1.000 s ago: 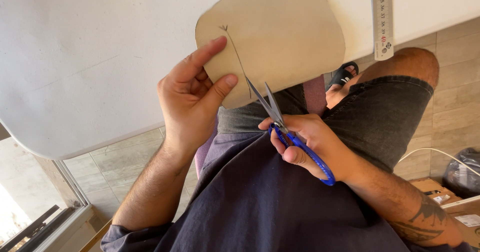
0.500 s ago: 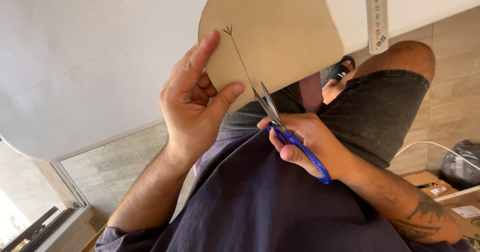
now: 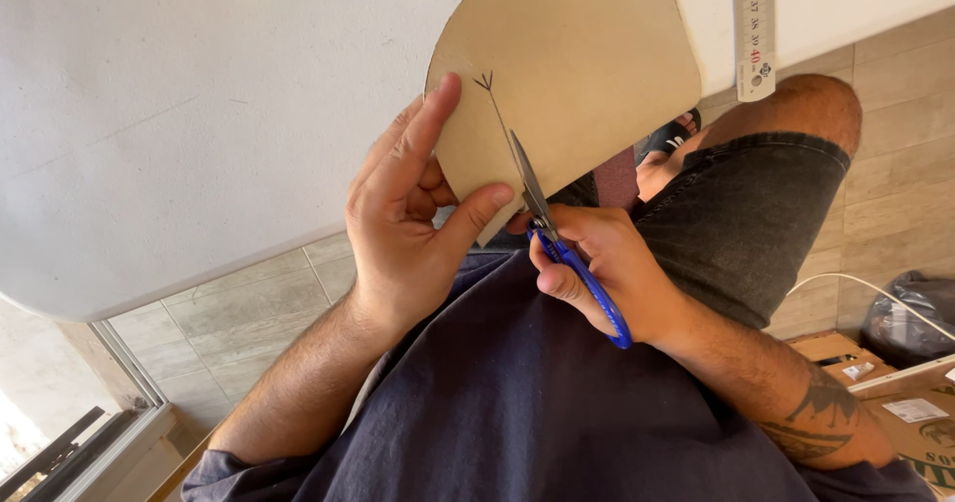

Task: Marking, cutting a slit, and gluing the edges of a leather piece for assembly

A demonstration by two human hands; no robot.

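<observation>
While your left hand [image 3: 413, 228] pinches the tan cardboard piece [image 3: 572, 74], your right hand [image 3: 607, 268] works blue-handled scissors [image 3: 557, 233] into its lower edge.

The cardboard sits at top centre of the frame, over the white tabletop [image 3: 199, 114] edge, its long axis running up and down; a pencilled arrow line [image 3: 494, 109] points upward. Your left fingers [image 3: 428, 134] are clamped on it; your right fingers are curled through the scissor handles, blades aimed up along the line. A ruler [image 3: 754, 29] lies upper right.

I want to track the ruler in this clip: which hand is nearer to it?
Right. The right hand, working the scissors, lies below the metal ruler; the left hand grips the cardboard farther away.
</observation>
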